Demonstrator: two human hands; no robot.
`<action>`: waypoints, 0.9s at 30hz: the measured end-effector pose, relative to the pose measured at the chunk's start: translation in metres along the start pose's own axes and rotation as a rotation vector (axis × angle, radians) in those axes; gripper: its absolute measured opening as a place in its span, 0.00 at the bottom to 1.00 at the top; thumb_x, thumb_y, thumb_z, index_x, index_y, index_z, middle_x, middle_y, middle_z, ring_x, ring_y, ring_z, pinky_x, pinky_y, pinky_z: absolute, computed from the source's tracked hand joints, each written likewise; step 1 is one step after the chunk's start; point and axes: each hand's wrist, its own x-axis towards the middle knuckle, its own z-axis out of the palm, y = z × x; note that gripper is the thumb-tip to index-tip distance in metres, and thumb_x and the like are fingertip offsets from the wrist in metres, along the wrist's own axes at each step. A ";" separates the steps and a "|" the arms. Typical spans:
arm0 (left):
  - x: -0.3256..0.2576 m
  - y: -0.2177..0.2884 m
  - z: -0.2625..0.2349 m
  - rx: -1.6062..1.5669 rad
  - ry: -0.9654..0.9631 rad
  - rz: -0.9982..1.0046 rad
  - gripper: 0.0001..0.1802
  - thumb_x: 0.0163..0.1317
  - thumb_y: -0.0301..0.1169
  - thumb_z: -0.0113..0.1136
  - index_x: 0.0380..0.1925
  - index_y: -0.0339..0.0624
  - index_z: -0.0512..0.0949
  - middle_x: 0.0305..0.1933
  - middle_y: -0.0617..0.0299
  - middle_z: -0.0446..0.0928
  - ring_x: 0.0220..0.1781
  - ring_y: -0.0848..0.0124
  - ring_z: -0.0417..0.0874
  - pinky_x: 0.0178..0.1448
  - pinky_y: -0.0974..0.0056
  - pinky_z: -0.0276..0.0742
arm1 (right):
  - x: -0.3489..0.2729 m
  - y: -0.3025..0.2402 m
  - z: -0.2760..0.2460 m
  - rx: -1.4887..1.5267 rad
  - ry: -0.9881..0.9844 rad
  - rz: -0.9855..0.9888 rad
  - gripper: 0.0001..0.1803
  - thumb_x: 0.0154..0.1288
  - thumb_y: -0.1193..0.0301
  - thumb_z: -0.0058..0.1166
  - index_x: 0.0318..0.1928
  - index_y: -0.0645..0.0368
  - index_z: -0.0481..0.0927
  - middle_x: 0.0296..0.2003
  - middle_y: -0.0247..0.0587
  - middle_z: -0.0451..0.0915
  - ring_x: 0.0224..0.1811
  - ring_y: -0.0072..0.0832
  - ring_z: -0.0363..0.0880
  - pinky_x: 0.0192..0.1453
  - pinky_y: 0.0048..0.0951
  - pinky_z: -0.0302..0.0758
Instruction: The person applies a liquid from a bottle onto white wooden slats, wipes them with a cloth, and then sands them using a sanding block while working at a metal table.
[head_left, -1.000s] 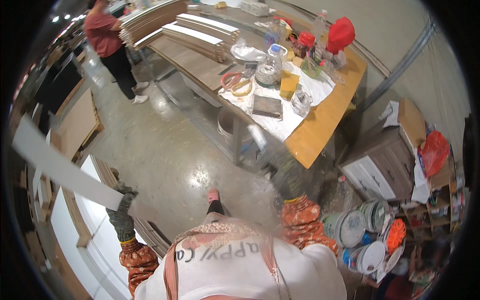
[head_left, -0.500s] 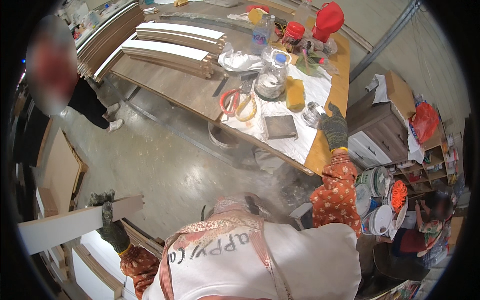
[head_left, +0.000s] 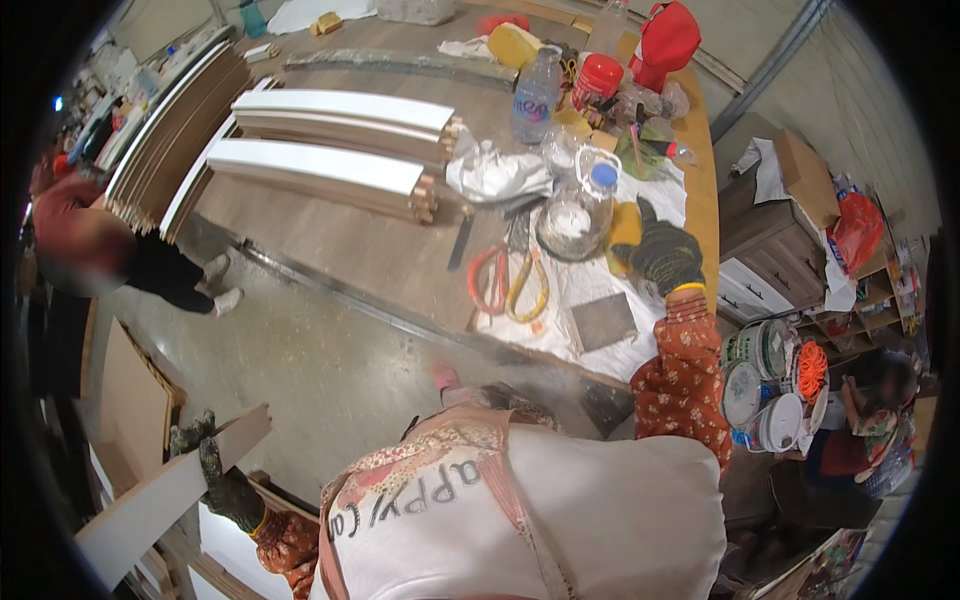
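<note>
We look down from head height on a workshop. Our left hand (head_left: 215,475), in a dark glove, has its fingers wrapped around the end of a long white board (head_left: 165,495) that slants down toward the lower left, low beside us and over the floor (head_left: 300,370). Our right hand (head_left: 665,255), also gloved, reaches out over the tabletop (head_left: 400,255); its fingers are curled and rest against a yellow sponge (head_left: 625,225), though we cannot tell whether they grip it. Just left of that hand stands a clear glass jar (head_left: 575,215) with a blue cap, and below the jar lie red and yellow loops (head_left: 510,285) of cord on white sheeting. A dark square pad (head_left: 603,320) lies near the table's edge, below the hand. Further up stand a clear bottle (head_left: 535,95) and a red can (head_left: 598,80). Two stacks of white-topped planks (head_left: 330,165) lie across the left of the tabletop. On the far left another person (head_left: 100,245) in a red top bends over. Stacked bowls (head_left: 765,385) sit on the floor at right.
</note>
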 end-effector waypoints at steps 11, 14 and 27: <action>0.075 -0.071 -0.006 1.000 -0.037 0.528 0.20 0.57 0.25 0.54 0.50 0.32 0.70 0.49 0.53 0.74 0.49 0.65 0.75 0.55 0.63 0.69 | 0.024 0.000 0.006 0.378 0.168 0.097 0.46 0.50 0.56 0.56 0.67 0.44 0.45 0.53 0.53 0.69 0.51 0.47 0.72 0.54 0.42 0.69; 0.095 -0.080 0.016 1.039 -0.059 0.599 0.20 0.57 0.25 0.54 0.50 0.32 0.70 0.49 0.53 0.74 0.48 0.65 0.75 0.54 0.63 0.69 | 0.033 0.003 -0.011 0.518 0.370 0.155 0.51 0.45 0.64 0.64 0.67 0.47 0.47 0.54 0.55 0.68 0.54 0.47 0.69 0.56 0.38 0.67; 0.146 -0.119 0.068 1.110 -0.170 0.788 0.19 0.57 0.25 0.55 0.50 0.35 0.71 0.48 0.53 0.75 0.46 0.64 0.77 0.51 0.63 0.71 | -0.013 0.064 0.028 0.113 0.122 0.213 0.53 0.39 0.51 0.66 0.66 0.48 0.52 0.60 0.60 0.59 0.60 0.45 0.63 0.60 0.38 0.64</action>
